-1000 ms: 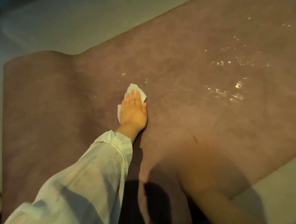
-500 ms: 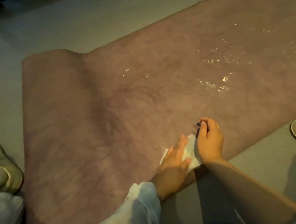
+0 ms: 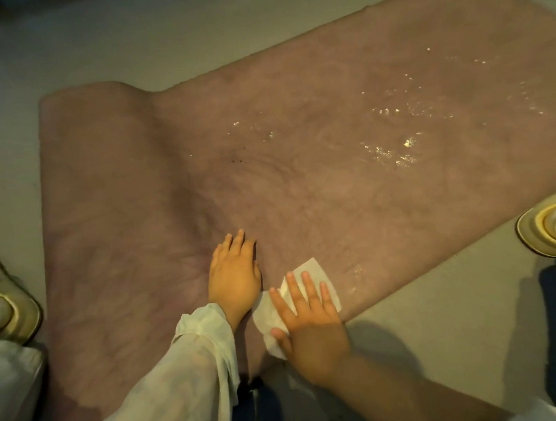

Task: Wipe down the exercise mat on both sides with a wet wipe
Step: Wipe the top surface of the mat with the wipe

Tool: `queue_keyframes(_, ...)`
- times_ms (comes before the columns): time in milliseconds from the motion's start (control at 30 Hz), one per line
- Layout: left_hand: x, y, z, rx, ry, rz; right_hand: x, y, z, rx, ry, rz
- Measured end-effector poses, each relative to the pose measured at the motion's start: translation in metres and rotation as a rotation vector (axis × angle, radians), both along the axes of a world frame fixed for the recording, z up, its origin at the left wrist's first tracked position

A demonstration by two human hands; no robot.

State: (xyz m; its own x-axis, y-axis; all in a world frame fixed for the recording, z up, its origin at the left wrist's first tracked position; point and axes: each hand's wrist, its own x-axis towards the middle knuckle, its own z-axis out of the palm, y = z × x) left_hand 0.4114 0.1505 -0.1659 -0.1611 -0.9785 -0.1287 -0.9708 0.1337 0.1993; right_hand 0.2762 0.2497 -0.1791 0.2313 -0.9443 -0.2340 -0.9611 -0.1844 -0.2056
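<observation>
A dusty-pink exercise mat (image 3: 317, 175) lies spread on the grey floor, with wet glistening patches (image 3: 393, 151) at its right and a few dark specks (image 3: 237, 161) near the middle. The white wet wipe (image 3: 310, 273) lies near the mat's front edge. My right hand (image 3: 309, 325) presses flat on the wipe with fingers spread straight. My left hand (image 3: 235, 274), in a white sleeve, rests flat on the bare mat just left of the wipe, fingers straight.
The mat's left end (image 3: 78, 102) bulges up in a raised fold. A pale slipper (image 3: 12, 308) stands at the left edge of the mat and another slipper (image 3: 551, 226) at the right. Grey floor (image 3: 129, 40) surrounds the mat.
The wipe has passed from my left hand to my right hand near the front edge. My left hand has moved off the wipe onto the bare mat. The view has tilted lower.
</observation>
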Motion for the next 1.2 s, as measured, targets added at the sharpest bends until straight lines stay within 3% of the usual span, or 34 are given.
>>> queue_keyframes(100, 0.001, -0.001, -0.003, 0.004, -0.009, -0.003, -0.026, -0.015, -0.001, -0.018, -0.004, -0.015)
queue_keyframes(300, 0.002, -0.002, -0.002, 0.002, -0.008, -0.023, -0.148, -0.062, -0.007, 0.086, 0.108, -0.642)
queue_keyframes(400, 0.0, -0.001, -0.001, -0.009, 0.01, -0.011, -0.168, -0.065, -0.005, 0.154, 0.111, -0.73)
queue_keyframes(500, 0.0, 0.0, -0.001, -0.001, 0.01, -0.004, -0.128, -0.063, -0.009, 0.117, 0.152, -0.618)
queue_keyframes(633, -0.001, -0.001, 0.001, -0.014, 0.013, 0.008, -0.051, -0.038, -0.001, -0.029, 0.126, -0.235)
queue_keyframes(833, -0.006, -0.014, 0.009, -0.045, -0.085, 0.027, -0.027, -0.005, 0.004, 0.028, 0.053, 0.193)
queue_keyframes(967, -0.002, -0.024, 0.013, -0.052, -0.136, -0.027, -0.062, -0.013, 0.004, -0.023, -0.083, -0.005)
queue_keyframes(1100, 0.005, -0.022, 0.012, -0.081, -0.097, -0.074, -0.091, -0.025, -0.008, -0.011, 0.055, -0.096)
queue_keyframes(1200, 0.007, -0.02, 0.01, -0.096, -0.068, -0.084, -0.108, -0.038, -0.014, 0.012, 0.119, -0.29)
